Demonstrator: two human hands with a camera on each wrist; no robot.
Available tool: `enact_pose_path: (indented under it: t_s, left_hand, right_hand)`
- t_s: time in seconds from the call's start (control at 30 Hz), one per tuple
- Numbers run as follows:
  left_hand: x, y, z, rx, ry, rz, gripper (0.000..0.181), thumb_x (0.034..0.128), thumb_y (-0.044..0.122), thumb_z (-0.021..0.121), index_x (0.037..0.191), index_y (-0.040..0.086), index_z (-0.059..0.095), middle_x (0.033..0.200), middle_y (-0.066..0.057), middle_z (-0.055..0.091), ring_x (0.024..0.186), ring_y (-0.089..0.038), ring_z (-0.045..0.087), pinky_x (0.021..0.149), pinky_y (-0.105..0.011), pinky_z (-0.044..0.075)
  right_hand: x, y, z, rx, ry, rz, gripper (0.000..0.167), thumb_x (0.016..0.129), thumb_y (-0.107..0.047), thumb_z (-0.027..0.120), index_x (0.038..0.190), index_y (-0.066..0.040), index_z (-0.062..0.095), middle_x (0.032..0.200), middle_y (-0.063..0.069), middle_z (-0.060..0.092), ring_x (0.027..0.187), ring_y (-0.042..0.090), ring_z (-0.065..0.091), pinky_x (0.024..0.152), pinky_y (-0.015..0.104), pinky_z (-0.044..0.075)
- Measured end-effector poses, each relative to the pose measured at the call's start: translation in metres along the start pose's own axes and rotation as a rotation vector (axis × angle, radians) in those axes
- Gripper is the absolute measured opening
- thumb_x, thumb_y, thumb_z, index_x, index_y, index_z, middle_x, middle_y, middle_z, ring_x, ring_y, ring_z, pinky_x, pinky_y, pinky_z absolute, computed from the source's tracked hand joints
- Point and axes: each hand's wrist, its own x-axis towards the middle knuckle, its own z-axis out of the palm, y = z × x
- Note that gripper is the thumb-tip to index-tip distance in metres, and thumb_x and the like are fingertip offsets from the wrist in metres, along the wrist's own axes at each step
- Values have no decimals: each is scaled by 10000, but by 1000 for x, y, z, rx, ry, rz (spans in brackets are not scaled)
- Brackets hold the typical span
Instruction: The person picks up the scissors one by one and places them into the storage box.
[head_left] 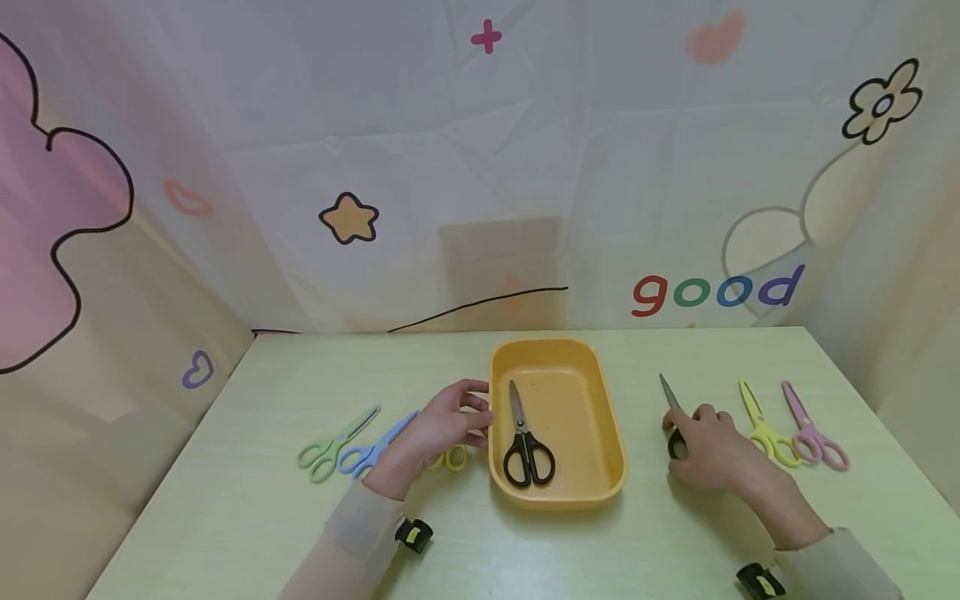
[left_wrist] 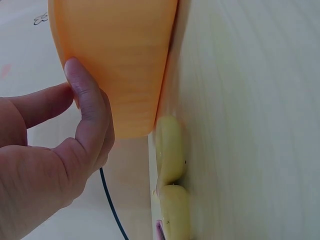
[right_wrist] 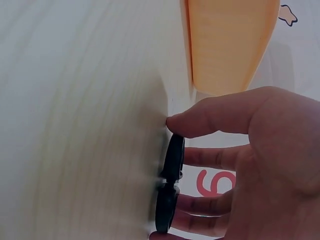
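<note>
Black scissors [right_wrist: 172, 160] are sitting in the right hand [head_left: 708, 450], to the right of the tray [head_left: 577, 433]. The thumb and fingers are pinching the black handles from both sides, and the tip is pointing away from the person. I cannot tell whether they are touching the table [head_left: 570, 558]. On the tray's left side, the left hand [head_left: 450, 421] is touching the rim, with its fingers bending a little and standing apart. Inside the tray, near its left wall, the other black pair [head_left: 521, 427] is lying with its tip pointing away. Just left of the tray, the yellow pair [left_wrist: 171, 150] is hiding partly behind the left hand. Farther left, the blue pair [head_left: 380, 447] and then the green pair [head_left: 339, 438] are lying. Well right of the tray, the lime pair [head_left: 761, 429] and the pink pair [head_left: 807, 427] are lying side by side.
</note>
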Motion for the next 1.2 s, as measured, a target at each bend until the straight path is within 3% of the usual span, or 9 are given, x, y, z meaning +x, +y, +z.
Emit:
enact_pose_path:
  t_s: [0.17, 0.37, 0.57, 0.77, 1.2]
  left_hand:
    - [0, 0, -1, 4, -3, 5, 480, 1005, -63, 593, 1451, -73, 416, 1117, -186, 533, 843, -223, 623, 755, -386, 618]
    - [1, 0, 0, 5, 0, 1, 483, 1002, -67, 594, 1452, -70, 419, 1117, -185, 535, 832, -221, 635, 768, -402, 618]
    - [1, -1, 0, 8, -1, 8, 479, 999, -73, 594, 1445, -77, 420, 1111, -188, 536, 816, -224, 643, 749, -386, 620]
    - [1, -1, -1, 9, -1, 5, 481, 1001, -69, 596, 1449, -72, 421, 1111, -185, 538, 814, -219, 644, 743, -376, 620]
    - [1, -1, -1, 7, -8, 3, 496, 1002, -68, 595, 1462, -73, 409, 1117, -184, 536, 804, -214, 647, 723, -345, 617]
  right_hand:
    - [1, 0, 1, 39, 21, -5, 354, 834, -208, 769, 1119, -72, 610, 989, 211, 499, 902, 393, 474, 701, 527, 485]
    - [2, -4, 1, 94, 29, 9, 346, 815, -284, 789, 1063, -98, 637, 948, 149, 507, 866, 334, 479, 671, 450, 470]
    - [3, -9, -6, 120, 40, 17, 394, 813, -300, 791, 1093, -77, 624, 957, 174, 505, 858, 336, 483, 648, 422, 470]
    - [2, -14, -8, 104, 117, -20, 450, 810, -333, 781, 1130, -64, 612, 1000, 213, 507, 895, 368, 500, 651, 443, 483]
    - [-4, -35, -19, 112, 222, -71, 406, 827, -319, 743, 1131, -98, 590, 1020, 206, 472, 919, 374, 478, 639, 423, 454]
